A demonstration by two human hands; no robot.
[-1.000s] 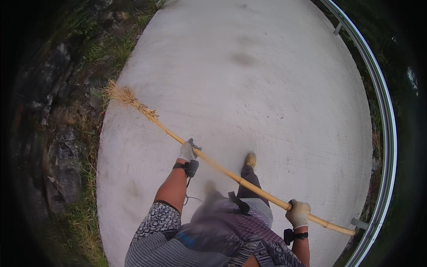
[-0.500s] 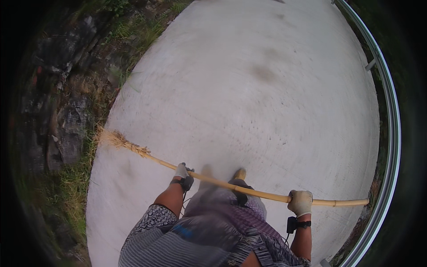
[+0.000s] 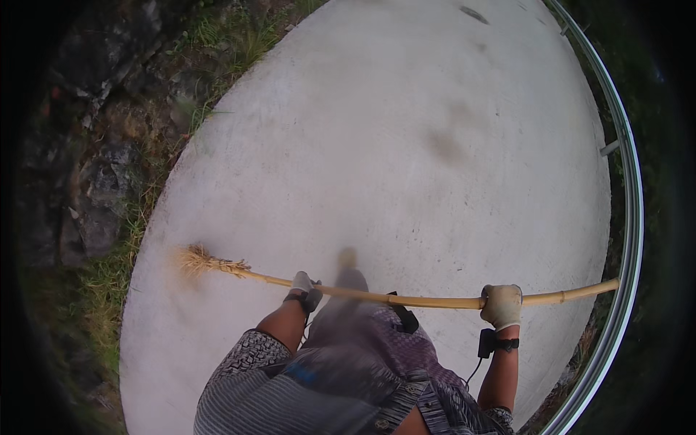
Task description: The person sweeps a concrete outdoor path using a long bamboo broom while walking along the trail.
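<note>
A broom with a long bamboo handle lies crosswise in front of me, its straw head at the left over the pale road. My left hand, in a light glove, is closed round the handle not far from the bristles. Farther up the handle, at the right, my gloved right hand grips it from above. The handle's far end reaches the guardrail on the right; whether they touch I cannot tell. Both wrists carry a small black device on a strap.
Pale concrete road stretches ahead, with some dark stains. Along its left edge run grass and dark rocks. A metal guardrail on posts borders the right. My foot shows beyond the handle.
The straw head has moved right and nearer me, away from the grassy edge. The handle's right end has swung farther ahead, and my right hand with it. A different foot is forward.
</note>
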